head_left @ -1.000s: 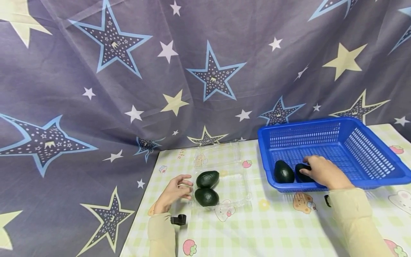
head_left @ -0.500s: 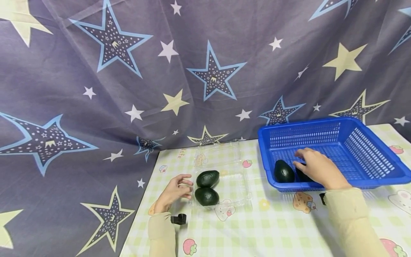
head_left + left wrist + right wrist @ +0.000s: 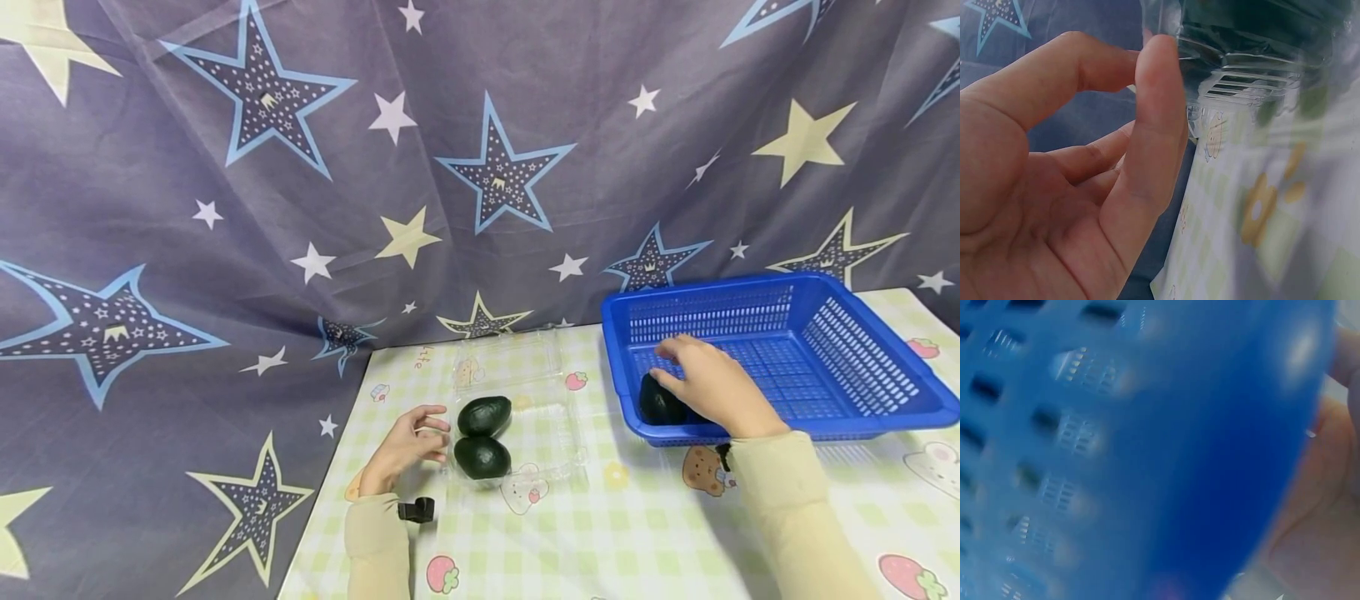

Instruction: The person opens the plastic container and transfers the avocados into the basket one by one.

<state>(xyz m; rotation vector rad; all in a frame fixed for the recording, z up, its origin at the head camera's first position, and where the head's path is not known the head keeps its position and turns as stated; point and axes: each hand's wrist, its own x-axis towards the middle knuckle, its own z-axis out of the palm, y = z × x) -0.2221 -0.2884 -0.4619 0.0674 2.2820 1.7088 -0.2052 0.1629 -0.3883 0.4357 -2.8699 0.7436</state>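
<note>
avocado (image 3: pixel 660 404) in basket (image 3: pixel 712 318), right hand (image 3: pixel 716 383) perhaps touching

The blue basket (image 3: pixel 772 367) is free to enter from above; its near wall (image 3: pixel 862 428) blocks low way to the avocado (image 3: pixel 657 402).

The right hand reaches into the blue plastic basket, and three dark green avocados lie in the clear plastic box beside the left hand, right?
Not quite: the head view shows two dark green avocados, not three, in the clear plastic box beside the left hand. The right hand does reach into the blue plastic basket.
</note>
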